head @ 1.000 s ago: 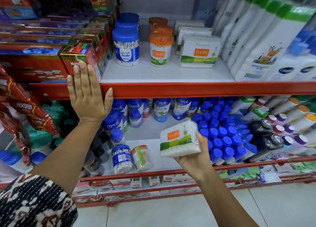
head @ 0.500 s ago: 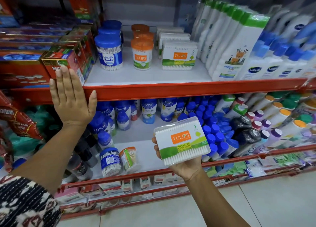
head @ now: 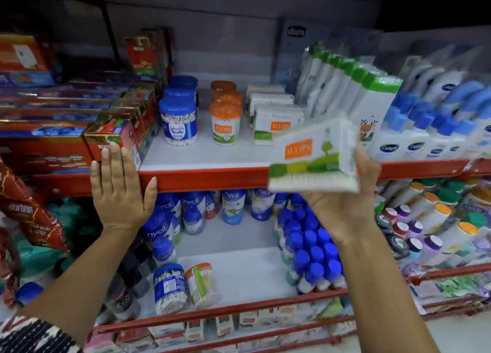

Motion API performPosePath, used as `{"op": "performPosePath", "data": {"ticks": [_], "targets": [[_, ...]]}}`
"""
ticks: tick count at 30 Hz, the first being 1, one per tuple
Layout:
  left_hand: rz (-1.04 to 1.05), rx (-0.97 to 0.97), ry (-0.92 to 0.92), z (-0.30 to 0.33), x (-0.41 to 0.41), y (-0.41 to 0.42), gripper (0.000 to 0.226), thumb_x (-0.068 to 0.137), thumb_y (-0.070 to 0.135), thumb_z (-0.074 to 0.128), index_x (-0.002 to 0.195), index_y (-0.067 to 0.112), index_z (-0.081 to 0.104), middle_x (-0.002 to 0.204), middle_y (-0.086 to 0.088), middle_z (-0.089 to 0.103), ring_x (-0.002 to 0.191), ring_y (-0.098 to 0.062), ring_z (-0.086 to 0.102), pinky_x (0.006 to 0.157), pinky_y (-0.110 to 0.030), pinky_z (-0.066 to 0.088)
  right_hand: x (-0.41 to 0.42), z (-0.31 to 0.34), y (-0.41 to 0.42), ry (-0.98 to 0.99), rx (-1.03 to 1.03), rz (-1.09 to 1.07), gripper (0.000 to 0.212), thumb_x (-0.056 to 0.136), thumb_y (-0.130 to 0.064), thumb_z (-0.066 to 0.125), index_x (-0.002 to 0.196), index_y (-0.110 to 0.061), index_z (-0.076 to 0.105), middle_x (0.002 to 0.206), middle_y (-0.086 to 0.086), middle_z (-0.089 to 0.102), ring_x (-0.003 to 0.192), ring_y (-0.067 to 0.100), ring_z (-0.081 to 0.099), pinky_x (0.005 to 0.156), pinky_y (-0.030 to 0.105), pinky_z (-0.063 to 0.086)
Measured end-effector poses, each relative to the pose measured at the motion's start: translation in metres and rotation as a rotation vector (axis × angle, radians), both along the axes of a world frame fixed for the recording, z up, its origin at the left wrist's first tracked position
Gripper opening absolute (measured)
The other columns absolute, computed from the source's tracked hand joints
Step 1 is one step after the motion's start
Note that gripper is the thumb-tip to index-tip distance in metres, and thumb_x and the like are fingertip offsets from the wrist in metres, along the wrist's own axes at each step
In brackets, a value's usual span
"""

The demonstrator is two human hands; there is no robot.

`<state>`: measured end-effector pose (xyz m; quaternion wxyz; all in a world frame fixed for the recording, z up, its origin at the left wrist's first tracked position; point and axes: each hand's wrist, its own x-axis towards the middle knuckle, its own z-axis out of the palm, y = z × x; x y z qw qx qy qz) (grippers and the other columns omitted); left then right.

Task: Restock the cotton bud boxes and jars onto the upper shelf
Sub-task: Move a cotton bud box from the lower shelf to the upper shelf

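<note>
My right hand (head: 345,206) holds a white Tulips cotton bud box (head: 312,158) from below, level with the red front edge of the upper shelf (head: 207,178). My left hand (head: 119,190) lies flat, fingers together, against that edge and a red carton. On the upper shelf stand blue-lidded cotton bud jars (head: 178,122), orange-lidded Tulips jars (head: 225,124) and a row of Tulips boxes (head: 276,124). On the lower shelf a blue-lidded jar (head: 170,287) stands beside an orange-lidded jar (head: 200,283) that leans.
Red Mortein cartons (head: 114,137) flank the jars on the left. White green-capped bottles (head: 372,105) and Cetaphil bottles (head: 414,140) stand on the right. Nycil powder bottles (head: 233,206) and blue-capped bottles (head: 313,251) crowd the lower shelf. Bare white shelf lies in front of the jars.
My right hand has lifted the Tulips box from the lower shelf level up to the upper shelf's edge. My left hand stays pressed on the shelf edge.
</note>
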<state>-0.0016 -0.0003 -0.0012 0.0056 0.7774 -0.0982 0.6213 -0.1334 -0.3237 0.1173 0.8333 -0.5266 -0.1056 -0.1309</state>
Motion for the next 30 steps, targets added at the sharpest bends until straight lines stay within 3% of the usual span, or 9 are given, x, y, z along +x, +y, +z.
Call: {"op": "performPosePath", "data": {"ticks": [3,5,7,9,12,20,24,28,30], "targets": [[0.004,0.007,-0.016,-0.001,0.001,0.001,0.067,0.103,0.039,0.031,0.152,-0.002,0.011,0.162,-0.010,0.001,0.149,-0.025,0.006,0.122,-0.042,0.007,0.020,0.024,0.002,-0.029,-0.132,-0.165,0.061,0.062,-0.051,0.077,0.112,-0.019,0.066,0.112,0.005,0.072,0.105,0.022,0.067,0.090,0.050,0.056],[0.009,0.015,-0.029,-0.003,0.003,0.002,0.066,0.103,0.039,0.031,0.151,-0.003,0.014,0.162,-0.012,0.004,0.149,-0.027,0.009,0.122,-0.043,0.009,0.039,0.030,0.008,0.019,-0.315,-0.400,0.068,0.059,-0.055,0.076,0.116,-0.020,0.065,0.113,-0.001,0.072,0.103,0.015,0.067,0.096,0.048,0.053],[0.012,0.019,-0.034,-0.004,0.004,0.002,0.066,0.103,0.039,0.031,0.151,-0.004,0.017,0.162,-0.013,0.006,0.149,-0.027,0.010,0.122,-0.044,0.010,0.056,0.022,0.015,0.122,-0.535,-0.654,0.102,0.050,-0.068,0.077,0.135,-0.019,0.050,0.131,0.001,0.059,0.117,0.014,0.059,0.102,0.044,0.049],[0.015,0.024,-0.043,-0.004,0.006,0.003,0.066,0.103,0.039,0.032,0.150,-0.004,0.019,0.161,-0.014,0.008,0.148,-0.028,0.012,0.122,-0.044,0.011,0.067,0.012,0.020,0.190,-0.748,-0.838,0.123,0.051,-0.072,0.076,0.148,-0.014,0.030,0.151,0.006,0.038,0.139,0.020,0.036,0.115,0.044,0.033],[0.014,0.026,-0.047,-0.004,0.007,0.003,0.066,0.102,0.040,0.032,0.150,-0.004,0.019,0.161,-0.014,0.009,0.148,-0.028,0.013,0.122,-0.044,0.012,0.078,-0.004,0.025,0.198,-0.877,-0.943,0.125,0.057,-0.064,0.079,0.150,-0.006,0.020,0.155,0.013,0.027,0.144,0.025,0.023,0.116,0.037,0.024],[0.009,0.024,-0.054,-0.005,0.008,0.004,0.066,0.102,0.040,0.031,0.151,-0.003,0.018,0.161,-0.013,0.009,0.149,-0.027,0.012,0.122,-0.044,0.011,0.087,-0.012,0.022,0.223,-1.107,-1.009,0.135,0.048,-0.077,0.072,0.144,0.002,0.020,0.147,0.019,0.032,0.136,0.034,0.037,0.099,0.045,0.049],[0.012,0.021,-0.055,-0.005,0.009,0.004,0.066,0.102,0.040,0.030,0.151,-0.003,0.018,0.161,-0.012,0.008,0.149,-0.027,0.011,0.122,-0.043,0.011,0.079,-0.022,0.027,0.172,-1.104,-1.004,0.136,0.057,-0.075,0.070,0.150,0.001,0.007,0.157,0.020,0.018,0.146,0.032,0.019,0.114,0.036,0.028],[0.021,0.018,-0.044,-0.004,0.008,0.003,0.067,0.102,0.041,0.030,0.152,-0.001,0.014,0.162,-0.011,0.004,0.149,-0.025,0.008,0.122,-0.043,0.010,0.058,-0.059,0.048,-0.042,-0.992,-1.123,0.105,0.079,-0.059,0.066,0.149,0.004,0.018,0.155,0.026,0.022,0.144,0.035,0.021,0.118,0.039,0.023],[0.024,0.023,-0.037,-0.003,0.007,0.003,0.067,0.102,0.041,0.029,0.152,0.000,0.011,0.162,-0.009,0.001,0.149,-0.024,0.007,0.122,-0.042,0.009,0.049,-0.083,0.055,-0.086,-1.061,-1.115,0.097,0.085,-0.053,0.063,0.148,0.007,0.019,0.155,0.028,0.018,0.146,0.036,0.018,0.120,0.039,0.021]]}}
